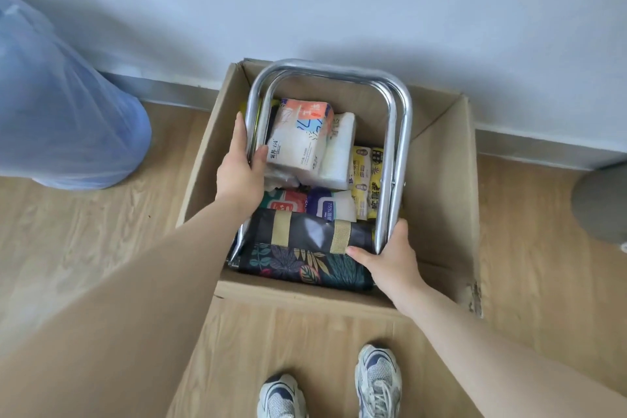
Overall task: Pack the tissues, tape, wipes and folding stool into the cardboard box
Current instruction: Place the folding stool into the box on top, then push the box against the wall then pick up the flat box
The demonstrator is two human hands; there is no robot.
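An open cardboard box stands on the floor against the wall. The folded stool, with shiny metal tube legs and a dark leaf-print fabric seat, lies on top of the contents inside the box. My left hand grips its left leg tube. My right hand holds the right tube's lower end beside the seat. Under the frame lie white tissue packs, yellow packs and wipes packs. I see no tape.
A pale blue translucent plastic-covered bundle stands at the left against the wall. A grey round object shows at the right edge. The box's near flap lies on the wooden floor, with my two sneakers on it.
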